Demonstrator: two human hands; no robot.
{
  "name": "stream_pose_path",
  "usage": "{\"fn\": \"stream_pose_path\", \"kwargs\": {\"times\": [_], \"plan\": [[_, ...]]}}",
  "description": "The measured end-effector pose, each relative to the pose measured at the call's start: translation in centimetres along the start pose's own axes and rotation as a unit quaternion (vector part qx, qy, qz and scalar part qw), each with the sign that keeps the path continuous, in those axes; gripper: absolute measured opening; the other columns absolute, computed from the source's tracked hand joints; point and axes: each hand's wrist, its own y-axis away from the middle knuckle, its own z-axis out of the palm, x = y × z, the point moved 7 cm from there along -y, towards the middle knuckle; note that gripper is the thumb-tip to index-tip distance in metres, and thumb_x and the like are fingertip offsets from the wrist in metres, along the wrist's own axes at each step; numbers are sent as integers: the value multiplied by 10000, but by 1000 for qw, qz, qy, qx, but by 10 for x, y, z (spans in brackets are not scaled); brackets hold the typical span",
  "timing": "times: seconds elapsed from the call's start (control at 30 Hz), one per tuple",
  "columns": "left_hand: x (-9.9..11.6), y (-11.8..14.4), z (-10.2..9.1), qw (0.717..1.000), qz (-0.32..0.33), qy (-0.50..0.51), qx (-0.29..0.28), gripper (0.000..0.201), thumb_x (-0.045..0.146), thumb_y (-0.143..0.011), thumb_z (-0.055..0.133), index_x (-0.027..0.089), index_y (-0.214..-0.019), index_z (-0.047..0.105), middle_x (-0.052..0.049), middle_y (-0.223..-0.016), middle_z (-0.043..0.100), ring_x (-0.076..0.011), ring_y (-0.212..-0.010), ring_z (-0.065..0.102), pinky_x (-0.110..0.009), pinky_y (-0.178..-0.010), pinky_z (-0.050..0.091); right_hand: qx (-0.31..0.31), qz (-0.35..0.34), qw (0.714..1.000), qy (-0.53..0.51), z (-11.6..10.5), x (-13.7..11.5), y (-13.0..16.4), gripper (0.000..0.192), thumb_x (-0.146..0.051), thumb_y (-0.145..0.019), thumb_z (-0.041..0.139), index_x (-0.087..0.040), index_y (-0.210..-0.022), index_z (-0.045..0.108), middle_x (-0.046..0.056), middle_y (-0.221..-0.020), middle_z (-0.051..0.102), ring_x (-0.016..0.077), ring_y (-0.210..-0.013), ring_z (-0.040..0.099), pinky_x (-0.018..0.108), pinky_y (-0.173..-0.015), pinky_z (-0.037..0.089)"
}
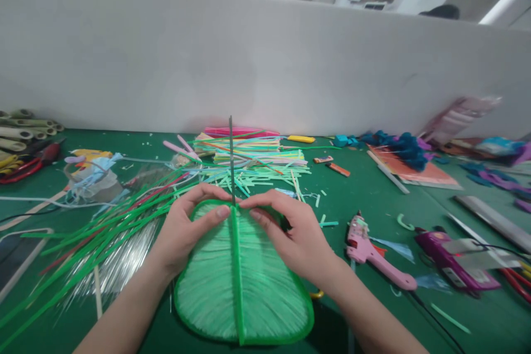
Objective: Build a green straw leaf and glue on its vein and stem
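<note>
A large green artificial leaf (pixel 207 287) with a darker green rim and a raised midrib (pixel 237 276) fills the lower middle of the view. A thin grey metal rod (pixel 231 160) sticks out from its far end, in line with the midrib. My left hand (pixel 194 218) grips the leaf's far left edge, thumb on top and fingers behind. On the other side, my right hand (pixel 286 221) is closed at the far right edge, its index fingertip at the base of the rod. Both sets of fingertips nearly meet beside the rod.
A pink glue gun (pixel 375 257) lies right, beside a purple device (pixel 456 265). Green pipe cleaners (pixel 112 232) spread at left. Bundled coloured strips (pixel 257 157) lie behind the leaf. Red-handled pliers (pixel 29 166) rest far left; a pale partition (pixel 265 61) stands behind.
</note>
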Motion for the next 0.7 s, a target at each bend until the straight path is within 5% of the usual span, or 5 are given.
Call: {"fn": "stream_pose_path", "kwargs": {"times": [0.2,0.7], "plan": [[-9,1,7,995,-87,21,-42,330,413,-619,901,228,-853,760,-1,-745,714,-167,-625,655,-282,-608,518,1,31,999,-21,0,7,-1,150,-232,-975,587,-233,-1053,715,10,-995,757,153,-908,687,277,-802,518],[-17,1,13,990,-132,24,-42,315,385,-552,930,211,-743,751,11,-664,678,-134,-540,598,-240,-508,449,-4,7,1000,11,2,4,4,152,-209,-975,569,-236,-1025,709,14,-955,761,151,-853,686,294,-790,528]]}}
